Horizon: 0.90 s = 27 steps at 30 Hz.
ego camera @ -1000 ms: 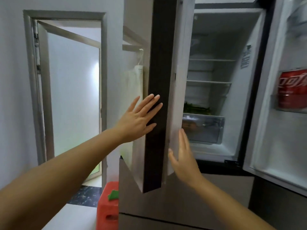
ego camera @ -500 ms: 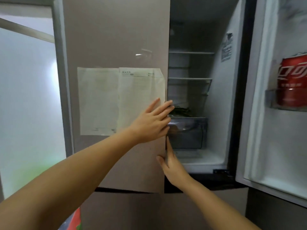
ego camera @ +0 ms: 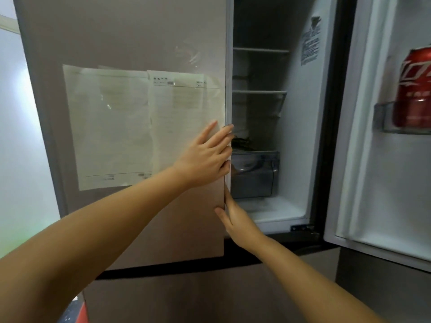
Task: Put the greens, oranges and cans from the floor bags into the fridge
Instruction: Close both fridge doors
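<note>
Left hand: your left hand (ego camera: 205, 157) lies flat with straight fingers on the front of the left fridge door (ego camera: 140, 43), fingertips at that door's 3 o'clock edge, over a taped paper sheet (ego camera: 186, 117)
Right hand: your right hand (ego camera: 235, 217) is open too, fingers straight and edge-on along the same door edge, just below the left hand at its 5 o'clock
Cans: one red can (ego camera: 414, 89) stands in the shelf of the right fridge door (ego camera: 373, 159), at 3 o'clock of the view
Greens: something dark and leafy (ego camera: 242, 142) lies above the clear drawer (ego camera: 254, 173); likely the greens, too dim to be sure
Oranges: not visible; cannot tell if any are in the drawer
Progress: loading looks finished or nearly so, judging by the door being pressed home; the floor bags are out of view
Left to do: the right door stands wide open
Room: the left door edge is almost flush, so mind your right fingers there; the space at 3 o'clock up to the right door is free for a swing
</note>
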Each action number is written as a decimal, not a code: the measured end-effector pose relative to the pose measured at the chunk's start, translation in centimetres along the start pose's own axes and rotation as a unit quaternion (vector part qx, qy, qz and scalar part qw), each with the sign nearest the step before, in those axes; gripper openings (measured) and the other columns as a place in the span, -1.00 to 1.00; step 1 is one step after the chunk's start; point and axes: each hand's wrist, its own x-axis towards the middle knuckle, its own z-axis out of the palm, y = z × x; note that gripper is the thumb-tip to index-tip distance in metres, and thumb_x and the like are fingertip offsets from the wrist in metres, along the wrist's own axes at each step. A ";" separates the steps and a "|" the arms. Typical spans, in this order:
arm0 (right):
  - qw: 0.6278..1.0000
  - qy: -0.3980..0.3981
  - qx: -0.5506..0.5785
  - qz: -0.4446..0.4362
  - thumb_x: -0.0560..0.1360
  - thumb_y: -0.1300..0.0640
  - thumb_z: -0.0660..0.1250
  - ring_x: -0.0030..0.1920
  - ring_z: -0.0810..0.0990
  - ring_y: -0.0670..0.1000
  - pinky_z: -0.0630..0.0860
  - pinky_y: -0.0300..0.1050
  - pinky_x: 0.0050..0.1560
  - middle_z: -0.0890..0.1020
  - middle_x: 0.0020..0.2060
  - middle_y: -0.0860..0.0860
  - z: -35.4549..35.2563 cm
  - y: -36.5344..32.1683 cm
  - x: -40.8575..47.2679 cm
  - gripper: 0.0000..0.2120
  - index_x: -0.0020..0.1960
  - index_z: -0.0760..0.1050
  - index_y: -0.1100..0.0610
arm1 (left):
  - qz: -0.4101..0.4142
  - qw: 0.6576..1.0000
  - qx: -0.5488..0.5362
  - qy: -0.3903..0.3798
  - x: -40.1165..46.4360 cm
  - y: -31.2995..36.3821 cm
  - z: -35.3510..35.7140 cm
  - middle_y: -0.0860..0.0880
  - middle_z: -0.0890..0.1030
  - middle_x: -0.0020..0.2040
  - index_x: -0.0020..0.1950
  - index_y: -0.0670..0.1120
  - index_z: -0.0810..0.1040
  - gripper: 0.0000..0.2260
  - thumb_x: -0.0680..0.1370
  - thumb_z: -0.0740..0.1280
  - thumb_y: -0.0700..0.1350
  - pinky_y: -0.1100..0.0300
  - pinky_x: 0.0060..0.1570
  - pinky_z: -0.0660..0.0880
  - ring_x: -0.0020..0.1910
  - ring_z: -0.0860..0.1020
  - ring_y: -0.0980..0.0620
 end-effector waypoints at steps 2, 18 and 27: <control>1.000 -0.010 -0.021 0.007 0.62 0.05 0.14 0.45 0.27 -0.09 0.26 -0.20 0.40 0.24 0.49 -0.11 -0.5 -0.1 -0.3 -0.39 0.54 -0.13 -0.12 | -0.004 1.000 0.000 0.000 0.2 0.2 0.3 -0.18 0.54 0.29 0.06 -0.16 0.61 -0.63 0.58 0.09 0.00 -0.16 0.45 0.08 0.43 0.33 -0.16; 0.931 0.275 -0.235 0.054 0.54 0.19 0.23 -0.18 0.63 -0.06 0.54 -0.18 -0.11 0.66 -0.21 -0.08 -28.0 3.3 -20.6 -0.82 0.04 0.56 0.00 | -0.031 0.955 -0.221 0.195 20.6 19.6 -11.6 -0.15 0.51 0.31 0.15 -0.06 0.46 -0.74 0.49 0.16 -0.06 -0.28 0.43 0.05 0.37 0.40 -0.13; 0.896 0.404 -0.165 0.085 0.58 0.18 0.21 0.19 0.42 -0.11 0.38 -0.19 0.23 0.41 0.26 0.01 -37.3 6.5 -24.7 -0.64 0.36 0.32 0.07 | -0.090 0.981 -0.168 0.031 33.8 24.8 -18.2 -0.16 0.49 0.27 0.40 -0.13 0.35 -0.44 0.44 0.40 -0.06 -0.03 0.32 0.34 0.26 0.46 -0.15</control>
